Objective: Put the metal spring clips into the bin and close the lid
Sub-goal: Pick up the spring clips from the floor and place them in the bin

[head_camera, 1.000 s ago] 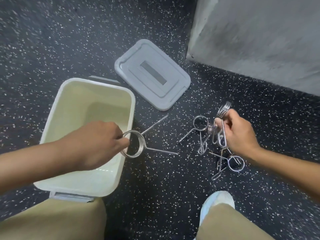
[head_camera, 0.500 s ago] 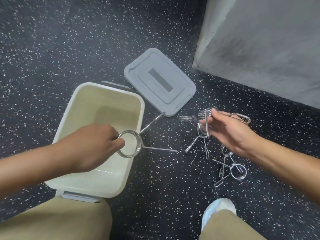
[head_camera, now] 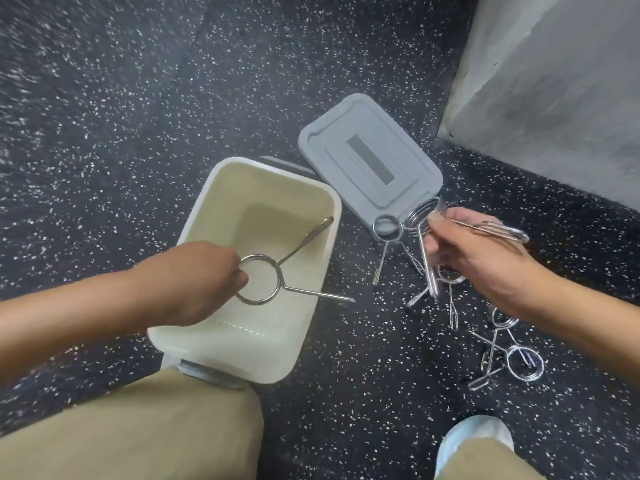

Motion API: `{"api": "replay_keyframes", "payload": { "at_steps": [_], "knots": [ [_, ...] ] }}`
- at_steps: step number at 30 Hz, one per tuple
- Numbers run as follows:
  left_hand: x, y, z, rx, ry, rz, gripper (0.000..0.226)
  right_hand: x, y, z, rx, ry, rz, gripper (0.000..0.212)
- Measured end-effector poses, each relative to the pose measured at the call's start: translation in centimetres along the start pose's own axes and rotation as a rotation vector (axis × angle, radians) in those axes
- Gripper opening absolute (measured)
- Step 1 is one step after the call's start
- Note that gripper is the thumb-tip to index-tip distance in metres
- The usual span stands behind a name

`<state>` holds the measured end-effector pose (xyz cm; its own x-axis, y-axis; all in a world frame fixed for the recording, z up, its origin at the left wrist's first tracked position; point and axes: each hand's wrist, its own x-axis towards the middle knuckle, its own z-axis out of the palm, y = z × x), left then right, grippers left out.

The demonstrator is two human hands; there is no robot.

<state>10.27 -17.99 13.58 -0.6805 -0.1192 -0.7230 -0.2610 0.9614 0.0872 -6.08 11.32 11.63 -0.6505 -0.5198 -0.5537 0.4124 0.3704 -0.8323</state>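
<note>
While lid (head_camera: 370,161) lies off, bin (head_camera: 207,209) holds nothing, left hand (head_camera: 194,282) suspends clip (head_camera: 277,289)

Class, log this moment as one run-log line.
left hand: holds metal spring clip over open cream plastic bin | right hand: holds clips | grey lid: off

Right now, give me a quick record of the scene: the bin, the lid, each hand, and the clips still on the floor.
bin: open, cream inside, on the speckled floor, no clip lying in it
lid: off, flat on the floor beside the bin's far right corner
left hand: holds one spring clip by its ring over the bin
right hand: grips a bunch of clips above the floor
loose clips: several on the floor under and right of the right hand
</note>
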Motion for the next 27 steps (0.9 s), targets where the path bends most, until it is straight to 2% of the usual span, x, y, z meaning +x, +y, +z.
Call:
{"api": "replay_keyframes", "payload": {
  "at_steps": [3, 7, 10, 13, 16, 22, 27],
  "knots": [
    [0.4, -1.6, 1.1, 0.184, -0.067, -0.006, 0.031, 0.1, -0.5, 1.8, -0.122, -0.06, -0.055, 0.024],
    [1.5, -3.2, 2.9, 0.256, -0.163, -0.052, 0.03, 0.2, -0.6, 3.5, -0.194, -0.134, -0.111, 0.032],
    [2.2, -2.6, 3.7, 0.297, -0.188, -0.052, 0.016, 0.4, -0.9, 4.4, -0.322, -0.176, -0.171, 0.031],
    [2.8, -0.8, 4.2, 0.352, -0.183, -0.056, 0.026, 0.4, -1.2, 5.3, -0.394, -0.177, -0.204, 0.031],
    [4.2, 0.1, 4.9, 0.374, -0.144, -0.025, 0.027, 0.8, -1.4, 6.0, -0.443, -0.166, -0.215, 0.03],
    [7.7, -0.9, 7.8, 0.442, -0.285, -0.006, 0.035, 1.0, -1.3, 6.9, -0.507, -0.146, -0.225, 0.028],
    [8.1, -1.1, 9.0, 0.445, -0.258, -0.011, 0.038, 1.1, -1.4, 7.5, -0.53, -0.13, -0.219, 0.025]
  ]
}}
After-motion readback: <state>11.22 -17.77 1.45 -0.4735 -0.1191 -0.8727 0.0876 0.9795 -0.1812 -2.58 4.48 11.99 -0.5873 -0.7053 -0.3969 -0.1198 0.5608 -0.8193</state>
